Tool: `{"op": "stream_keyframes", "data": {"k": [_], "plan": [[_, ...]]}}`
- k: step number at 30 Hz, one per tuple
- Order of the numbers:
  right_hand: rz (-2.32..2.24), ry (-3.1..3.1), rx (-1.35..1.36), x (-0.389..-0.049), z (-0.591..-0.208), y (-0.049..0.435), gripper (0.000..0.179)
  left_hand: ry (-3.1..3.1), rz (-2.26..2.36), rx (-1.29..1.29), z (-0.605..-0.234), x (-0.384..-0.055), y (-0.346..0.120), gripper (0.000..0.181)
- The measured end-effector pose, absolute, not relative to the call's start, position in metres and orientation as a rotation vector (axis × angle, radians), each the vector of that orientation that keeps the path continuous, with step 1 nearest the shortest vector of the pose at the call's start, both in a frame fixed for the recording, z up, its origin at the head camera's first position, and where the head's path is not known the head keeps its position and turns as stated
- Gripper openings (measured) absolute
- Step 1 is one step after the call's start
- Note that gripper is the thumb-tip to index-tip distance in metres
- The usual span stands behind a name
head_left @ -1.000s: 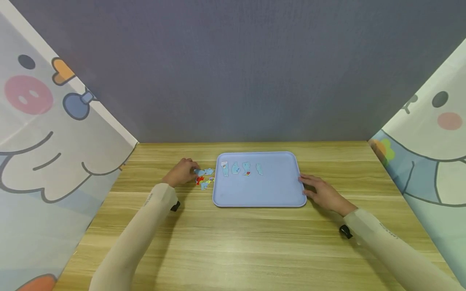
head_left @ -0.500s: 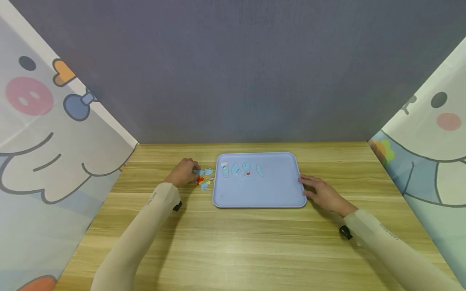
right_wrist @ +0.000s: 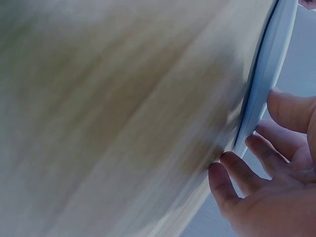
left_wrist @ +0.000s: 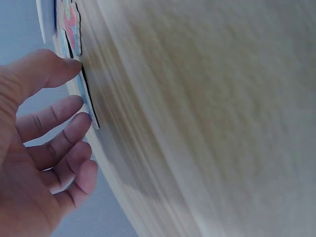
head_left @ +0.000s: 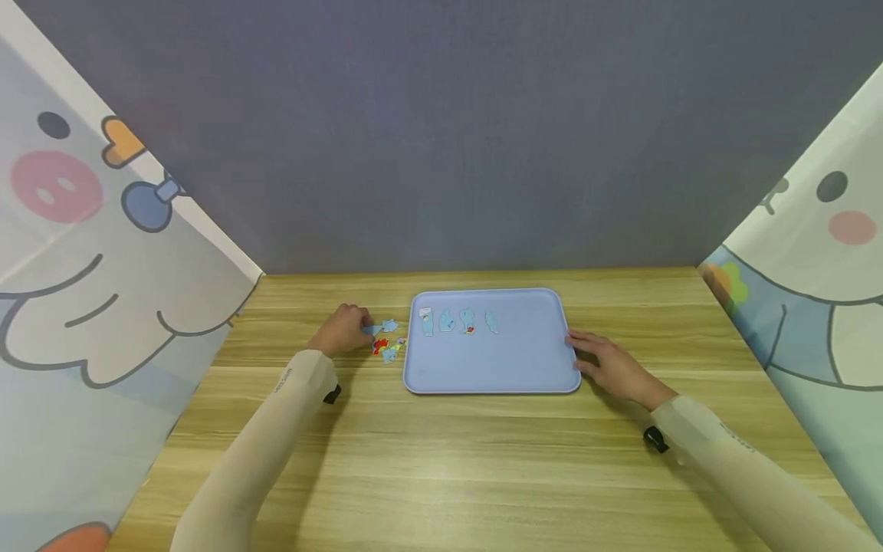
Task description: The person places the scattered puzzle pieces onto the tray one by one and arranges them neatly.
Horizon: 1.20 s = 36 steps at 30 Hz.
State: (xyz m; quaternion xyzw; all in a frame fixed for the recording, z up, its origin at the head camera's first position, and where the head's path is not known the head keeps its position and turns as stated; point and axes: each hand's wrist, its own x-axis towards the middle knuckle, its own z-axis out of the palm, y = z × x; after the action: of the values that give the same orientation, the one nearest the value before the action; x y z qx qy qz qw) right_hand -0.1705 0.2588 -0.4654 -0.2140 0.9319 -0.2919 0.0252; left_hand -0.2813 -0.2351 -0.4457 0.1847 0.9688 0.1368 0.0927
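Observation:
In the head view my left hand (head_left: 343,330) is at the left of the table, its thumb and fingertips pinching a light-blue puzzle piece (head_left: 374,330) that lies flat. In the left wrist view the thumb and first fingers touch the edges of this piece (left_wrist: 94,116), partly hiding it. Close by lie another light-blue piece (head_left: 389,326), a red piece (head_left: 380,346) and a blue piece (head_left: 389,355). My right hand (head_left: 607,366) rests with loosely bent fingers against the right rim of a pale-blue tray (head_left: 503,360); its thumb (right_wrist: 279,101) touches the rim.
Inside the tray, several light-blue puzzle pieces stand in a row near the back: one (head_left: 427,322) at the left, one (head_left: 491,322) at the right. A grey partition (head_left: 476,153) rises behind the wooden table (head_left: 476,468), with printed cloths (head_left: 103,307) at both sides.
My left hand has shifted slightly left, and the light-blue pieces at its fingertips have slid left with it. The right hand and tray stay where they were.

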Motion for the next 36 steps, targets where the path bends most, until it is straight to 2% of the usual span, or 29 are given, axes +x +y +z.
{"op": "stream_keyframes", "data": {"k": [14,21,36], "plan": [[-0.897,2.908,-0.711,-0.171,-0.466,0.259,0.047,2.852,0.456,0.408,-0.453,-0.279,-0.241,0.042],[-0.905,2.909,-0.702,-0.17,-0.466,0.259,0.047,2.876,0.5,0.388,-0.446,-0.276,-0.242,0.038],[-0.897,2.89,-0.675,-0.171,-0.466,0.259,0.048,3.001,0.595,0.618,-0.428,-0.27,-0.216,0.033]]}}
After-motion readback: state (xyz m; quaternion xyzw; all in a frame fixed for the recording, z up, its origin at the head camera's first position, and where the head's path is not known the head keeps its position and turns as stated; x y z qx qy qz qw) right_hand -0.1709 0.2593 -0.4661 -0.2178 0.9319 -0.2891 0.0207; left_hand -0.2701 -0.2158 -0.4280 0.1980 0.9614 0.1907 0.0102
